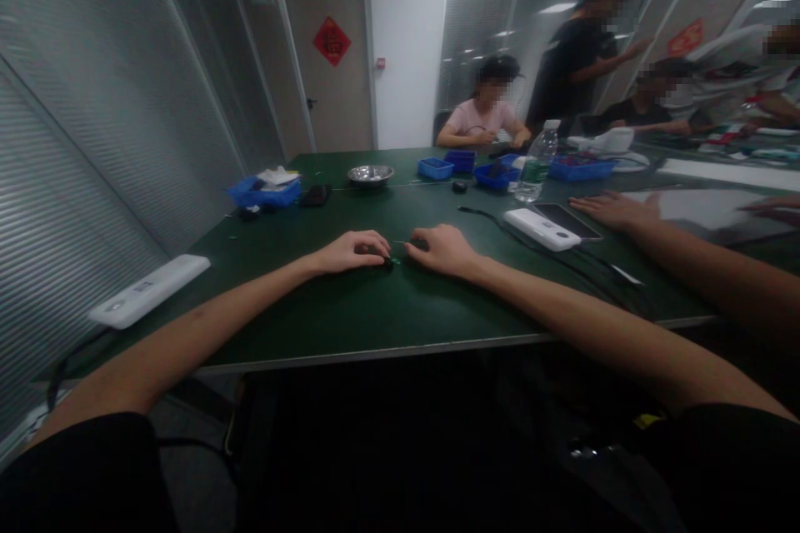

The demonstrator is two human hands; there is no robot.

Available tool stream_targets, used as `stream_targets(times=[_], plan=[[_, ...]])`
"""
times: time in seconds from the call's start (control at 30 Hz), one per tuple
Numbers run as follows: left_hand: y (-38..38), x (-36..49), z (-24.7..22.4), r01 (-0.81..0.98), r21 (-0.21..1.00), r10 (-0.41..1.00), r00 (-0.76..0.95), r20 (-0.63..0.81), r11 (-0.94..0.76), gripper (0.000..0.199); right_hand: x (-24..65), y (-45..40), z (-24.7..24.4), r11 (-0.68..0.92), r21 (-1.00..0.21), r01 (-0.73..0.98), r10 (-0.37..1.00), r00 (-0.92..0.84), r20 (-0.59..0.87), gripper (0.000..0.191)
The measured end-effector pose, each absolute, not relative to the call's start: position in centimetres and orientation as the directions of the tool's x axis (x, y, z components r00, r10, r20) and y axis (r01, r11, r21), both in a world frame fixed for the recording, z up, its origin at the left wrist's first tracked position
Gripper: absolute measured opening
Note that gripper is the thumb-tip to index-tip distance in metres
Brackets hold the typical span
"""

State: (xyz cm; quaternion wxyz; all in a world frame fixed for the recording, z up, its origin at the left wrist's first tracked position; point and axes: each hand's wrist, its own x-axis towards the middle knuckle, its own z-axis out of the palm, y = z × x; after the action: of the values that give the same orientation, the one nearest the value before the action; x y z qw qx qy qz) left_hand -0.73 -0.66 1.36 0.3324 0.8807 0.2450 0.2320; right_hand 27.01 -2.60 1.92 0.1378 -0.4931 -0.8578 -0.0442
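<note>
Over the green table (325, 308), the left hand (353, 252) and right hand (445, 251) face each other, near but apart! The left pinches a small dark piece (388, 264) between the two; whether the right grips the thin sliver (398, 242) by its fingertips, I cannot tell.

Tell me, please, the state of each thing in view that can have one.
Left hand: curled, fingertips holding small dark piece
Right hand: curled, its hold unclear
Bottle: standing, cap on
Metal bowl: right way up, contents unclear
Left blue tray: right way up, holding something white
Left white device: lying flat, cable attached
Door: closed
</note>
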Motion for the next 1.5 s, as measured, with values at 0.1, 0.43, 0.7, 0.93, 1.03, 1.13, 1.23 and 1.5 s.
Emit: stream_targets(times=[0.1, 0.43, 0.7, 0.93, 1.03, 1.13, 1.23, 1.5], plan=[[-1.6, 0.2, 1.3, 0.295, 0.647, 0.567, 0.782, 0.261, -0.704, 0.025, 26.9, -2.7, 1.9, 0.513, -0.05, 0.857, 0.833, -0.483, 0.27, 0.047], [-2.3, 0.7, 2.1, 0.34, 0.471, 0.507, 0.812, 0.289, -0.814, 0.027, 26.9, -2.6, 1.9, 0.504, -0.044, 0.863, 0.841, -0.478, 0.253, 0.048], [5.7, -8.3, 0.7, 0.6, 0.449, 0.748, 0.563, 0.352, -0.663, 0.033, 27.0, -2.8, 2.3, 0.534, -0.065, 0.843, 0.827, -0.505, 0.248, 0.05], [10.0, -21.4, -0.5, 0.92, 0.281, 0.895, 0.138, 0.425, -0.275, 0.031, 27.0, -2.8, 2.3, 0.548, -0.086, 0.832, 0.822, -0.517, 0.239, 0.048], [10.1, -24.7, -0.5, 0.959, 0.227, 0.896, 0.052, 0.441, -0.167, 0.029, 27.0, -2.7, 2.3, 0.544, -0.081, 0.835, 0.823, -0.512, 0.247, 0.047], [10.0, -25.9, -0.6, 0.972, 0.202, 0.898, 0.022, 0.439, -0.123, 0.03, 27.0, -2.8, 2.3, 0.553, -0.096, 0.828, 0.821, -0.522, 0.231, 0.048], [9.9, -25.8, -0.5, 0.978, 0.181, 0.903, 0.013, 0.429, -0.1, 0.034, 26.9, -2.9, 2.5, 0.549, -0.088, 0.831, 0.824, -0.52, 0.225, 0.048], [9.8, -25.2, 0.0, 0.977, 0.205, 0.924, -0.019, 0.381, -0.065, 0.034, 26.9, -3.0, 2.6, 0.537, -0.075, 0.84, 0.831, -0.511, 0.22, 0.047]])
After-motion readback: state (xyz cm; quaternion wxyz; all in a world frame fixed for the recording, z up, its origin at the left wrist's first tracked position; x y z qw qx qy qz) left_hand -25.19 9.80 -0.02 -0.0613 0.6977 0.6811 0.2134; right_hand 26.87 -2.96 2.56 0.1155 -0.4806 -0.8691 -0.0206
